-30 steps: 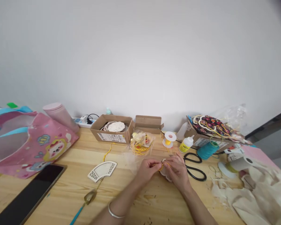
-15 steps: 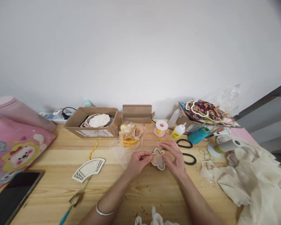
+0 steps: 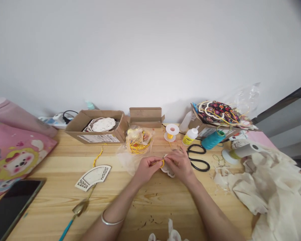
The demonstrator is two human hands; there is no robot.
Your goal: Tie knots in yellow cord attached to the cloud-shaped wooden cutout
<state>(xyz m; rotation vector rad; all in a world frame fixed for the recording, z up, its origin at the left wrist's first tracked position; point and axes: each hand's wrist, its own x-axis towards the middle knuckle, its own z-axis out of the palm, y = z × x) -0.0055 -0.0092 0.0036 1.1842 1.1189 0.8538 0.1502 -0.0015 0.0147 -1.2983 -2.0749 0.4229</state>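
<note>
My left hand (image 3: 147, 169) is closed, thumb and forefinger pinching a yellow cord (image 3: 162, 163) that bends in a small loop. My right hand (image 3: 179, 163) is closed too, its fingertips meeting the cord right beside the left ones. Beneath the fingers lies a pale scalloped frame (image 3: 169, 171), partly covered by my right hand. Close behind, a spool of yellow cord (image 3: 171, 132) stands on the table. Black-handled scissors (image 3: 200, 165) lie just right of my right hand, their blades hidden.
Behind stand a cardboard box (image 3: 97, 137), a bag of yellow cords (image 3: 139, 144), a glue bottle (image 3: 190, 136) and teal thread (image 3: 213, 139). On the left lie a fan-shaped ornament (image 3: 93, 177) and a phone (image 3: 15, 209). Crumpled cream cloth (image 3: 278, 190) covers the right side.
My right hand has moved left from the frame's edge to the cord, so both hands' fingertips now meet. The cord, stretched across the frame before, is bent into a loop.
</note>
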